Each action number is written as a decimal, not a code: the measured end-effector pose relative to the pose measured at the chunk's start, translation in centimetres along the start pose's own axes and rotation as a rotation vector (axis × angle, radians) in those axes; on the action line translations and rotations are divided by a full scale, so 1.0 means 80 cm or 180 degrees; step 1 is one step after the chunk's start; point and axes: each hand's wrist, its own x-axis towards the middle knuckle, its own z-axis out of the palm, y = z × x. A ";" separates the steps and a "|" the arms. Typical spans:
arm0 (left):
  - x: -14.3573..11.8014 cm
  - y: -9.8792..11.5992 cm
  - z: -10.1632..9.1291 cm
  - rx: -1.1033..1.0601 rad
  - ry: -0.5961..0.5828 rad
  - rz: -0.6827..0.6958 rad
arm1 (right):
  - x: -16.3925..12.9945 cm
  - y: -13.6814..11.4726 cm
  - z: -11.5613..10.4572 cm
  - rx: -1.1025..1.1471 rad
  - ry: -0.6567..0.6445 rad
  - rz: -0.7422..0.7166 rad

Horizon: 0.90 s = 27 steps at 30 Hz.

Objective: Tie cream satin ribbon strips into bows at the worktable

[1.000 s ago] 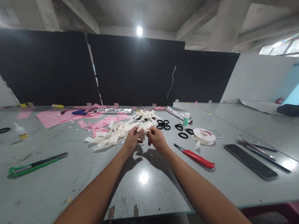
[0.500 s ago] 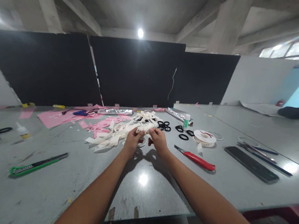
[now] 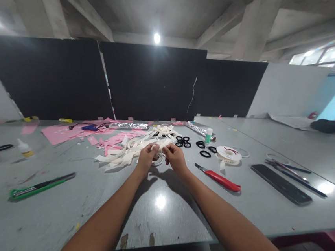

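Observation:
My left hand point(image 3: 146, 159) and my right hand point(image 3: 175, 157) meet over the middle of the grey table point(image 3: 75, 213), pinching a short cream ribbon strip point(image 3: 157, 147) between their fingertips. A pale ring point(image 3: 158, 160) shows just under the fingers; what grips it I cannot tell. Behind the hands lies a heap of cream ribbon strips point(image 3: 128, 149) mixed with pink paper scraps point(image 3: 114, 139). Several black rings point(image 3: 183, 141) lie just right of the heap.
A red utility knife point(image 3: 220, 177) lies right of my right hand, a ribbon spool point(image 3: 228, 152) beyond it. A black ruler point(image 3: 281, 184) and pens point(image 3: 297, 176) sit far right. A green utility knife point(image 3: 39, 185) and a glue bottle point(image 3: 24, 147) lie left. Pink sheet point(image 3: 58, 133) at back.
The two hands have drawn slightly closer together and the strip between them looks shorter. Nothing else on the table has moved.

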 end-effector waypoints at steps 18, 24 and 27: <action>0.000 0.000 0.000 0.0532 0.0224 0.0640 | 0.004 0.006 0.001 0.0301 0.0172 0.0235; -0.002 0.002 0.007 0.0307 0.0450 0.0709 | -0.001 -0.001 0.012 0.0884 0.0605 0.0383; -0.001 0.002 0.005 0.0143 0.0479 0.0672 | 0.000 -0.002 0.009 0.1032 0.0599 0.0441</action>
